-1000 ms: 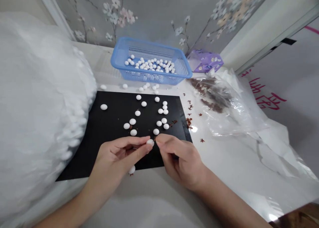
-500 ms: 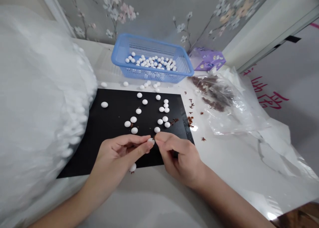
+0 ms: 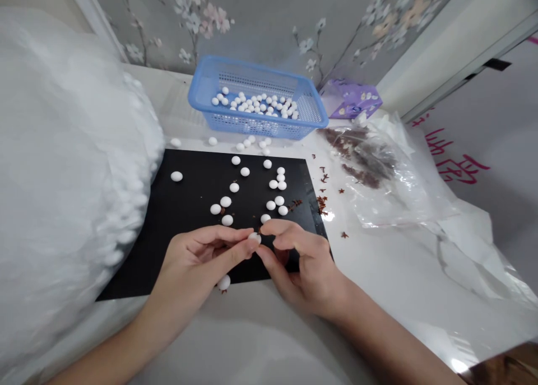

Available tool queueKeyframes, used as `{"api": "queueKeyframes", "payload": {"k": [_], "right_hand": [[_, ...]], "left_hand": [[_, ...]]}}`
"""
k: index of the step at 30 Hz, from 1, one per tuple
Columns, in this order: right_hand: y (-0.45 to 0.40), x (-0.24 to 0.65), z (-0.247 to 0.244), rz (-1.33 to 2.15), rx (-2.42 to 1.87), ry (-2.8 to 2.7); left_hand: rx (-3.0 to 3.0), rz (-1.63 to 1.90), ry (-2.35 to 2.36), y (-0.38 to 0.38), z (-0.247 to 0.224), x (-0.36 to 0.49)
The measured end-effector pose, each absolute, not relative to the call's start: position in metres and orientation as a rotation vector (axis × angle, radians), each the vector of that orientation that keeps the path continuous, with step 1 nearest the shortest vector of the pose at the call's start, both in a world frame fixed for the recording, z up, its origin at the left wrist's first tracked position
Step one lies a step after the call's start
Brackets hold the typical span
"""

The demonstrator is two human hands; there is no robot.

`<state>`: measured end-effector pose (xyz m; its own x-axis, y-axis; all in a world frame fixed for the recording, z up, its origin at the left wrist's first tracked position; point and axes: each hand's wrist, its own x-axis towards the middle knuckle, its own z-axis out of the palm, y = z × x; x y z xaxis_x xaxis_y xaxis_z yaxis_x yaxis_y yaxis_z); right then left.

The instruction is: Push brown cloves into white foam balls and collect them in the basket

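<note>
Between the thumb and forefinger of my left hand (image 3: 202,259) is a small white foam-like ball (image 3: 254,239), held above the near part of a black mat (image 3: 189,233). My right hand (image 3: 296,256) is at the ball's right side, its thumb and forefinger parted. A tiny dark brown bit shows at the ball's upper right, too small to make out. Beneath my left hand lies another white ball (image 3: 224,282) with brown points under it. Several loose white balls (image 3: 234,188) are spread over the mat, and a brown piece (image 3: 296,204) lies near its right side.
A blue basket (image 3: 260,126) of white balls stands behind the mat. A big translucent bag (image 3: 75,177) of balls fills the left. Small brown star-shaped pieces (image 3: 322,204) lie to the right, near a clear bag (image 3: 378,189) of brown bits and a purple packet (image 3: 355,100).
My right thumb and forefinger have come apart from their pinch beside the ball, the thumb now lower. My left hand holds the ball in nearly the same place.
</note>
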<state>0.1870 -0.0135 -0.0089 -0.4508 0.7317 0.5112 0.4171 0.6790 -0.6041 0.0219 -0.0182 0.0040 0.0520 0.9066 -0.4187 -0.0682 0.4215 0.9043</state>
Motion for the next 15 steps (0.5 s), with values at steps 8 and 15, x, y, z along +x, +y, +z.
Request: {"api": "queueKeyframes", "payload": {"k": [8,15], "right_hand": [[-0.0147,0.1877,-0.0085,0.639,-0.866,-2.040],[-0.0126,0.1845,-0.0061,0.717,-0.872,-1.992]], "left_hand": [[0.842,0.875,1.291,-0.0192,0.0041,0.0204],[0.841,0.858,1.300,-0.0194,0.0049,0.0212]]}}
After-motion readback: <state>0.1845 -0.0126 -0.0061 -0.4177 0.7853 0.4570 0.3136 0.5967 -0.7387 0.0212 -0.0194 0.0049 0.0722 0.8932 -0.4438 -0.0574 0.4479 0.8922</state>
